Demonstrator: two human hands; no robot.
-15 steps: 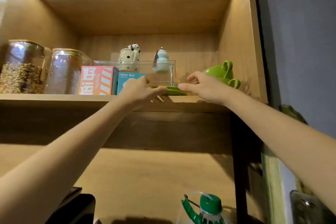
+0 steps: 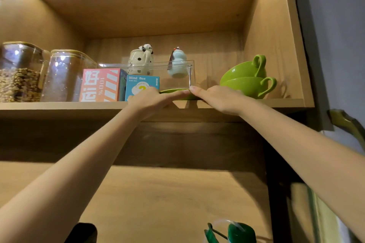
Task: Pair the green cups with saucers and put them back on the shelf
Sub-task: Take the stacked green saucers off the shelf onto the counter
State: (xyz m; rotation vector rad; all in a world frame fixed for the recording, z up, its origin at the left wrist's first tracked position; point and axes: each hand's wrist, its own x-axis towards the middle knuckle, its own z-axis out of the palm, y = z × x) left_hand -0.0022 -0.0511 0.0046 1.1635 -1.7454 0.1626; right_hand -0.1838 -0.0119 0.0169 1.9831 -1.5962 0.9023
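Observation:
Two green cups sit nested at the right end of the shelf (image 2: 59, 105), the upper cup (image 2: 242, 69) tilted inside the lower cup (image 2: 247, 86), handles pointing right. A green saucer (image 2: 173, 91) lies at the shelf's front edge, left of the cups; whether it is one saucer or a stack cannot be told. My left hand (image 2: 150, 100) grips its left side and my right hand (image 2: 217, 97) its right side. The fingertips of both hands meet over the saucer and hide most of it.
A clear plastic bin (image 2: 183, 77) holding a panda mug (image 2: 141, 59) and a pale blue figurine (image 2: 177, 63) stands right behind the saucer. Left of it are a Blind Box carton (image 2: 142, 85), a red carton (image 2: 100, 85) and two glass jars (image 2: 21, 73). A green-capped bottle (image 2: 237, 233) stands below.
Both hands have closed in over the saucer until their fingertips meet. The cups have not moved.

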